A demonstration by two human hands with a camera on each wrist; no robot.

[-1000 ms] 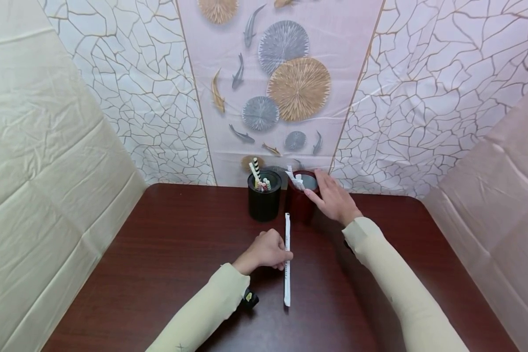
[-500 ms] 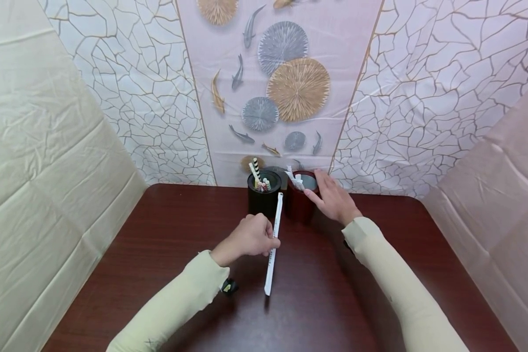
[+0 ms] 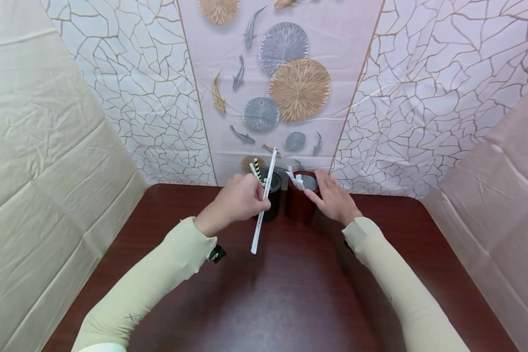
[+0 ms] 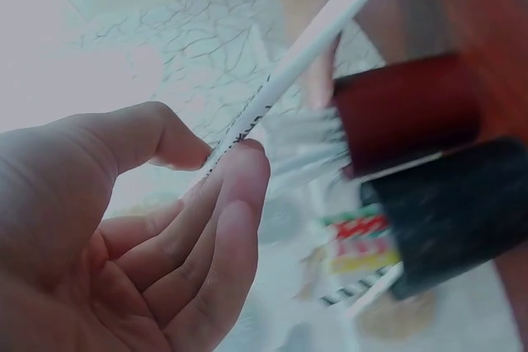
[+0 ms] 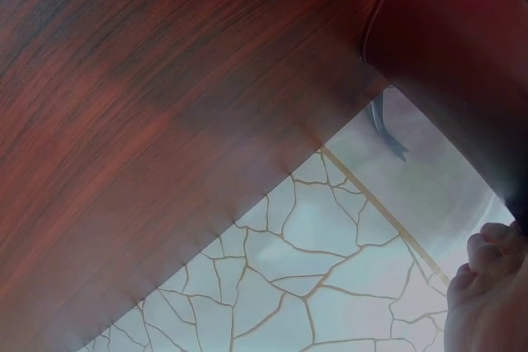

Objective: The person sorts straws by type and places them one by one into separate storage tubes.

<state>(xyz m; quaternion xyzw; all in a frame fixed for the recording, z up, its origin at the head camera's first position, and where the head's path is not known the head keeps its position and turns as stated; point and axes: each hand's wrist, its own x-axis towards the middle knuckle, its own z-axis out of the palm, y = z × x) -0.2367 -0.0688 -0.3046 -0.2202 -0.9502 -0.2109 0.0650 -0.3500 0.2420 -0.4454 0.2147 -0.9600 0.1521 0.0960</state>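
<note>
My left hand [image 3: 238, 198] pinches a paper-wrapped straw [image 3: 257, 231] between thumb and fingertips. The white straw is tilted, raised above the table, and small dark print shows on it in the left wrist view. Behind this hand stands a black cup [image 3: 274, 205], partly hidden, holding several straws, one of them black-and-white striped [image 3: 257, 168]. Right beside it is a dark red cup [image 3: 298, 205] with several white wrapped straws [image 3: 296, 182] in it. My right hand [image 3: 336, 199] holds the red cup at its right side, thumb in front and fingers behind the rim.
Both cups stand at the back edge of the dark wooden table [image 3: 290, 293]. A patterned cloth [image 3: 261, 58] hangs right behind them, and pale cloth walls [image 3: 48, 195] enclose the left and right sides.
My left hand has lifted the wrapped straw from near the table middle, moving it up, back and left until it overlaps the black cup. The right hand has stayed on the red cup.
</note>
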